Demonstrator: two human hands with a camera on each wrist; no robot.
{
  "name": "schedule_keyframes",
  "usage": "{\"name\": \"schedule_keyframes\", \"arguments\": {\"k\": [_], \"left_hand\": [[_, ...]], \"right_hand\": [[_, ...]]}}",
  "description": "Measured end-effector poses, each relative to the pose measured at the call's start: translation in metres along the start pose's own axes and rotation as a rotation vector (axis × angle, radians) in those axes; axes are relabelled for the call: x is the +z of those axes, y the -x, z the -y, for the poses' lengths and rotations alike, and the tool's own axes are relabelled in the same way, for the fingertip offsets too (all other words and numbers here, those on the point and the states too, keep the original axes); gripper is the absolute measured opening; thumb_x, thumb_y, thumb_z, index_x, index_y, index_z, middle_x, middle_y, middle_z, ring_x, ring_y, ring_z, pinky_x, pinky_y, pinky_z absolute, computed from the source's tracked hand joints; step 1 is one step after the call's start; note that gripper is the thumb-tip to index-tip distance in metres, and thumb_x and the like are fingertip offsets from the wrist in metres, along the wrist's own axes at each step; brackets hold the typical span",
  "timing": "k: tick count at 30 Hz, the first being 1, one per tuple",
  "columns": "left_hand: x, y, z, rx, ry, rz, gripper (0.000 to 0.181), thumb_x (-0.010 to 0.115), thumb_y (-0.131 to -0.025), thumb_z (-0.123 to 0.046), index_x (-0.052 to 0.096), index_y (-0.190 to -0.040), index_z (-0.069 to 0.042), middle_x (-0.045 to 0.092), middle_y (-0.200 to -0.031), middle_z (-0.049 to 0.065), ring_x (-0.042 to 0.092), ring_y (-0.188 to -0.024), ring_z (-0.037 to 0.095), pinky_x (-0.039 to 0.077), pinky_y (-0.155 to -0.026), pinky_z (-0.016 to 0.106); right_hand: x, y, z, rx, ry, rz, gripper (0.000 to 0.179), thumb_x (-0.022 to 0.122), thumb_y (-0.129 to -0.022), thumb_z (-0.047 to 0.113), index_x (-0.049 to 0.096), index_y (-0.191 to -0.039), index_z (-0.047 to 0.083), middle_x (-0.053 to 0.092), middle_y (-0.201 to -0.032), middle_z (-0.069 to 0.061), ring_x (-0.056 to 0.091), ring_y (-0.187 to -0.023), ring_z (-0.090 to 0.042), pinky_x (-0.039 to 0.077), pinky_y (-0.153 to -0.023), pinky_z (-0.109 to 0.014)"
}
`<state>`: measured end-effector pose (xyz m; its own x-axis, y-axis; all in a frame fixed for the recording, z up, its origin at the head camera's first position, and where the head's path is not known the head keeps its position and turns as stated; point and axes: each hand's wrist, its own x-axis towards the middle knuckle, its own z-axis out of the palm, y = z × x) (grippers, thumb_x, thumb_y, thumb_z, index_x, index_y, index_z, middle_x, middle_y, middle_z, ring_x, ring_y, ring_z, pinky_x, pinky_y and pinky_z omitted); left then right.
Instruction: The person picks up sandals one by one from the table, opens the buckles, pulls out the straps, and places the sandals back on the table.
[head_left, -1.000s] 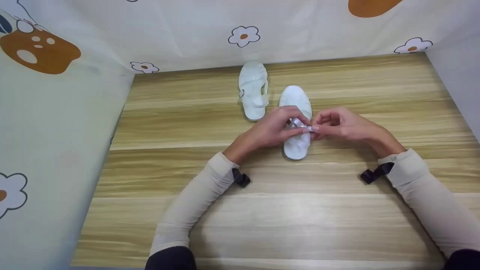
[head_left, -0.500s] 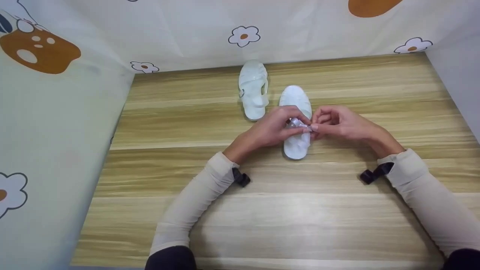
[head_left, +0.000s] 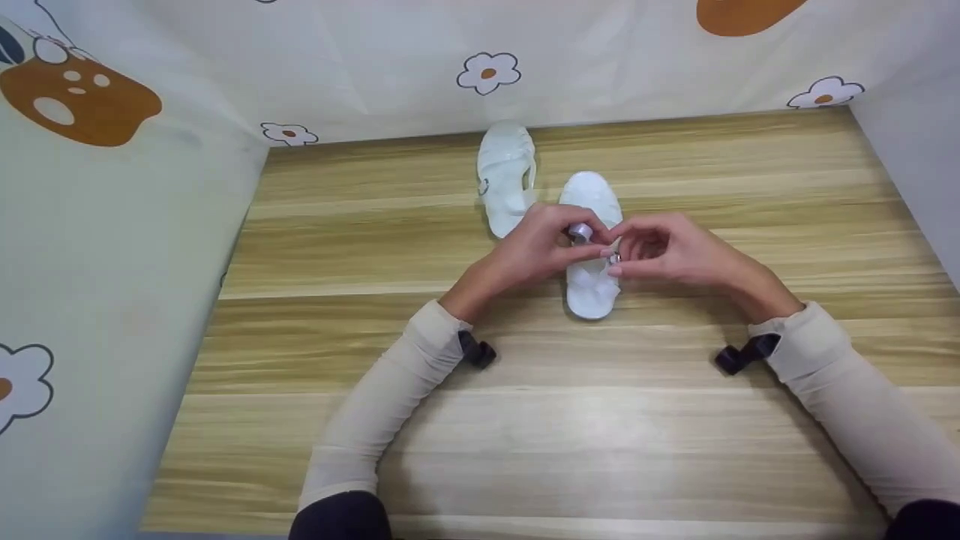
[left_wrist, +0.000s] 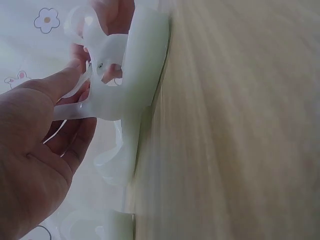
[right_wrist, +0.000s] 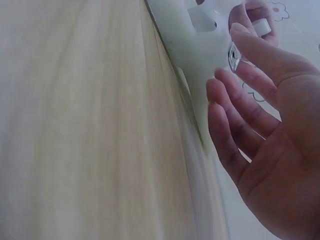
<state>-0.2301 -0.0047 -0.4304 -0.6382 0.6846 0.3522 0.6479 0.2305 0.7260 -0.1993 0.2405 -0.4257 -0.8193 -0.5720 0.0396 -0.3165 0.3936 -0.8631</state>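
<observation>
Two white jelly-like sandals lie on the wood-grain surface. Over the nearer sandal (head_left: 591,191), both hands meet at its ankle strap (head_left: 579,232). My left hand (head_left: 534,244) pinches the strap between thumb and fingers; the strap loops up beside its fingertips. From the right, my right hand (head_left: 679,251) holds the small metal buckle (right_wrist: 233,56) between thumb and index finger. Its other fingers are loosely bent beside the sole in the right wrist view. Fingers partly hide where strap and buckle meet, so whether the strap passes through cannot be told.
The other sandal (head_left: 506,154) lies behind and to the left, its heel partly covered by the left hand. A patterned cloth wall (head_left: 390,67) closes off the back and left. The wood-grain tabletop (head_left: 525,435) stretches toward the person.
Both hands have shifted slightly left and the left hand a little up. The right thumb has dropped away from the left fingertips, and the right index finger now bends over the buckle.
</observation>
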Motion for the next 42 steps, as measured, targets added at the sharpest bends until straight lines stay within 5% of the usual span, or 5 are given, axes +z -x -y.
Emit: {"name": "schedule_keyframes", "arguments": {"k": [8,24,34,42], "left_hand": [[0.000,0.001,0.000,0.004,0.008,-0.020,0.016,0.078,-0.088,-0.028,0.077,-0.097,-0.016,0.077,-0.095,-0.008,0.066,-0.090,-0.001,0.057,-0.086,0.027],[-0.007,0.001,-0.001,-0.041,0.079,-0.016,0.017,0.080,-0.087,-0.021,0.076,-0.097,-0.009,0.076,-0.092,-0.003,0.069,-0.087,0.000,0.056,-0.084,0.020],[-0.011,-0.001,0.002,0.022,-0.095,-0.053,0.018,0.078,-0.088,-0.024,0.075,-0.102,-0.012,0.075,-0.099,-0.006,0.064,-0.098,0.003,0.050,-0.094,0.022],[-0.009,-0.001,-0.002,0.014,-0.220,-0.114,0.021,0.076,-0.091,-0.028,0.073,-0.109,-0.018,0.066,-0.126,0.001,0.055,-0.123,0.008,0.038,-0.110,0.019]], "right_hand": [[0.004,-0.004,-0.004,-0.009,0.089,-0.030,0.026,0.082,-0.085,0.024,0.069,-0.106,0.017,0.072,-0.088,-0.005,0.067,-0.080,-0.018,0.056,-0.071,-0.022],[0.000,-0.004,-0.017,0.009,-0.057,0.017,0.024,0.079,-0.087,0.014,0.065,-0.106,0.011,0.073,-0.094,-0.010,0.072,-0.085,-0.018,0.061,-0.074,-0.027],[0.001,-0.001,0.005,0.039,-0.018,0.009,0.026,0.079,-0.088,0.018,0.066,-0.106,0.005,0.070,-0.091,-0.013,0.068,-0.081,-0.020,0.059,-0.074,-0.023],[0.000,0.000,0.011,0.073,0.028,0.002,0.032,0.081,-0.086,0.026,0.066,-0.104,0.004,0.069,-0.089,-0.012,0.067,-0.080,-0.023,0.058,-0.072,-0.023]]}}
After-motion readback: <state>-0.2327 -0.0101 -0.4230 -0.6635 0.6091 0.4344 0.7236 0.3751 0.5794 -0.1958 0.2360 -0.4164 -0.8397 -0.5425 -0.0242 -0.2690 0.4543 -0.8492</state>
